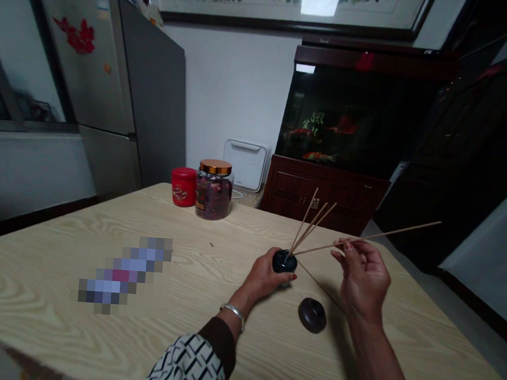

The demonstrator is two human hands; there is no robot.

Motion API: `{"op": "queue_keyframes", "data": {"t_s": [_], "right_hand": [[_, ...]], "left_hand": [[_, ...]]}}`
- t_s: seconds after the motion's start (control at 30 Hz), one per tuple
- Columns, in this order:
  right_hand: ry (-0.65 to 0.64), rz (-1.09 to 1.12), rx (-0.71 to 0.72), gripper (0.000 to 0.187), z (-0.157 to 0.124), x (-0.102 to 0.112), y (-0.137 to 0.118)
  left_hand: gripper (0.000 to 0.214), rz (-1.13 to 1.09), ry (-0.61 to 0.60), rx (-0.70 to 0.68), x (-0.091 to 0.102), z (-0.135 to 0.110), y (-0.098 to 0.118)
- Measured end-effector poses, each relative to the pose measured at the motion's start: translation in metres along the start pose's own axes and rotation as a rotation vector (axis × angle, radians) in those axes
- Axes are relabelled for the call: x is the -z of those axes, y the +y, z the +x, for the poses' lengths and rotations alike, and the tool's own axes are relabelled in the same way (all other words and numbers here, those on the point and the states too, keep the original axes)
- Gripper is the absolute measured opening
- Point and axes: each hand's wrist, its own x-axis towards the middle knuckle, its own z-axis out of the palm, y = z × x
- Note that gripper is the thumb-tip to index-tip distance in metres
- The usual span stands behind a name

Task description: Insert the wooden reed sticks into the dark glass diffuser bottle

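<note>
— What does the person's left hand (265,277) have hold of?

— It is wrapped around a small dark pot (284,261) that stands on the wooden table (57,269), towards its right side. Three thin sticks (309,223) stand in the pot and fan up and to the right.

— And the right hand (364,276)?

— Its fingertips pinch a long stick (389,234). That stick lies almost level. One end points at the pot and the other reaches far out to the right, past the table edge.

— Is anything else near the hands?

— A dark round piece (312,314) lies on the table between the two forearms, just in front of the pot and apart from it.

— And farther off?

— At the far edge of the table, a glass jar (213,201) with a copper lid stands just beside a red tin (183,186). Behind them are a grey fridge (113,87) on the left and a fish tank (349,121) on a dark cabinet.
</note>
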Motion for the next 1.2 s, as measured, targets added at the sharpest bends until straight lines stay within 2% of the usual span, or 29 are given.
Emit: {"op": "queue_keyframes", "data": {"t_s": [0.17, 0.37, 0.63, 0.83, 0.97, 1.07, 1.2], "right_hand": [[-0.014, -0.096, 0.070, 0.025, 0.000, -0.003, 0.007], [-0.095, -0.184, 0.089, 0.024, -0.003, -0.010, 0.011], [-0.308, -0.431, -0.022, 0.024, -0.003, -0.008, 0.035], [-0.554, -0.640, -0.094, 0.028, -0.006, -0.004, 0.055], [-0.618, -0.820, -0.079, 0.029, 0.006, 0.020, 0.051], [-0.706, -1.087, -0.099, 0.022, 0.021, 0.060, 0.042], [-0.825, -1.344, -0.253, 0.011, 0.034, 0.112, 0.039]], "left_hand": [[0.064, 0.008, 0.007, 0.007, 0.001, -0.001, 0.000], [0.062, -0.009, 0.005, 0.000, 0.002, -0.001, 0.000], [0.063, 0.002, 0.013, 0.020, 0.001, -0.002, 0.004], [0.061, 0.021, 0.013, 0.002, 0.002, -0.001, 0.002], [0.062, 0.000, 0.017, -0.009, 0.001, -0.001, -0.001], [0.062, -0.002, 0.017, -0.009, 0.000, -0.001, -0.003], [0.063, 0.011, 0.016, -0.006, 0.000, 0.000, -0.005]]}}
